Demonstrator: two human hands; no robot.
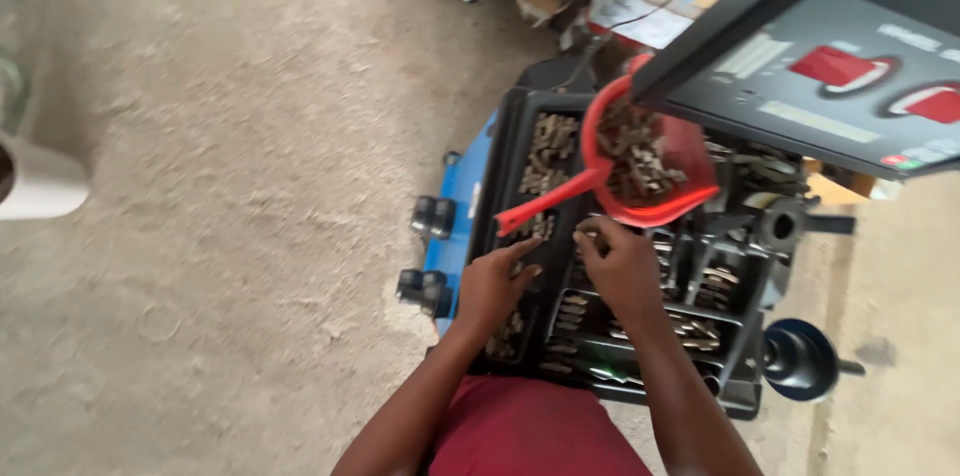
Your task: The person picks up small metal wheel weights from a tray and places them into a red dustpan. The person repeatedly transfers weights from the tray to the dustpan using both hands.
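Red plastic scoop (650,161), handle pointing lower left, sits above both hands: left hand (492,286) loosely spread on the black compartmented tray (520,136), right hand (620,266) pinching a small metal piece (588,232).

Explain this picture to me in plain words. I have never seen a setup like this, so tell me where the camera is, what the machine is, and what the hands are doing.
The camera sits on a person's head and looks down, so both bare arms reach in from the bottom. In front of them stands a black machine top with a tray split into compartments that hold small grey metal pieces. A red scoop, full of the same pieces, rests on the tray. The left hand touches a tray compartment below the scoop's handle. The right hand pinches what looks like a small metal piece. Upper right is a dark control panel with red buttons. The floor is bare concrete.
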